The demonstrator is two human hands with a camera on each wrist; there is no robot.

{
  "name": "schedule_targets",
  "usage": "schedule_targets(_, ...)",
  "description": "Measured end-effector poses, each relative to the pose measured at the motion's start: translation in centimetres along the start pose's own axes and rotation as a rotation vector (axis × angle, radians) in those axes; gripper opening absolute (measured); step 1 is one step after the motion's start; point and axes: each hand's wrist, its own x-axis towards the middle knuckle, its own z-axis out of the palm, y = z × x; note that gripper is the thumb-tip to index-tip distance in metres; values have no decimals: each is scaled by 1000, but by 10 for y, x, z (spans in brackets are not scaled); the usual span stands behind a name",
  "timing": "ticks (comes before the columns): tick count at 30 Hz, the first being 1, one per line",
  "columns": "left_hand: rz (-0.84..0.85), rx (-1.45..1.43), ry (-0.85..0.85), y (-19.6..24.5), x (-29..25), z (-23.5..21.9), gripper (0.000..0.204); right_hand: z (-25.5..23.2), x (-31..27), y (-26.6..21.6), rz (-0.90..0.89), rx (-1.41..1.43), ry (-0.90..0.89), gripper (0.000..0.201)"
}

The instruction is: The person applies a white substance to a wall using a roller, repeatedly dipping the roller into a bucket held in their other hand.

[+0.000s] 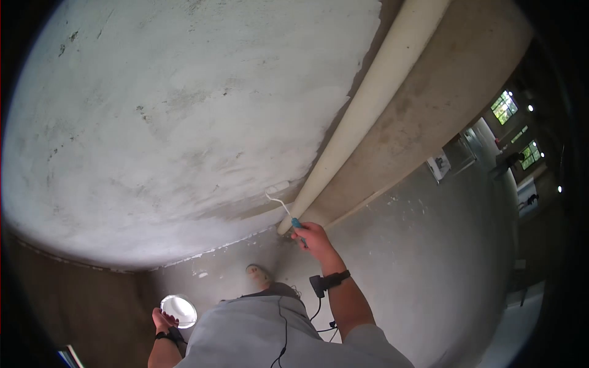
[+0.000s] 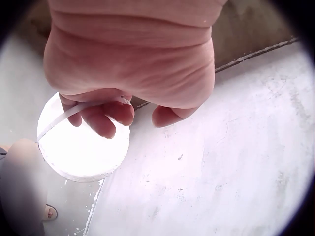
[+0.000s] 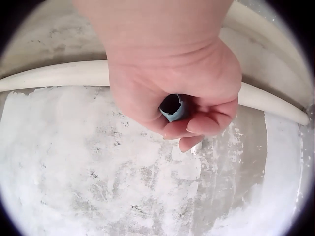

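Left hand (image 2: 130,69) has the thin white handle (image 2: 60,118) of a round white bucket (image 2: 88,179) hooked in its curled fingers, thumb sticking out off to the side, and the inside's so blown out I honestly can't tell what's in there. Over on the right it's mostly a patchy white wall (image 2: 221,162) with some darker specks, bordering a brown surface (image 2: 256,27) up top along a rough, white-flecked edge. Lower left you get part of a sandaled foot (image 2: 49,213) on grey floor (image 2: 17,93).
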Motion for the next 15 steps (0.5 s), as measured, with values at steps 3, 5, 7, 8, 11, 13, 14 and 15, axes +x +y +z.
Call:
schedule_targets(3,-9,51,-12,8,4,12,22,0,-8,7,9,30,41,19)
schedule_targets(5,-39,108,-99,12,24,5,24,-4,-11,12,13,42,69,19)
schedule_targets(7,-31,140,-97,11,27,1,25,-2,-15,12,43,29,92,19)
schedule_targets(8,-19,156,-86,10,29,1,26,-4,-13,13,37,34,105,19)
schedule_targets(11,-48,195,-141,7,40,-16,31,-12,-6,12,23,71,106,20)
schedule_targets(13,-38,188,-101,6,46,-24,31,-12,-3,2,38,69,73,19)
schedule_targets(14,-24,177,-56,8,48,-26,31,-12,-2,-1,26,74,84,19)
schedule_targets(15,33,133,-34,7,41,-24,23,-12,0,-4,30,101,73,18)
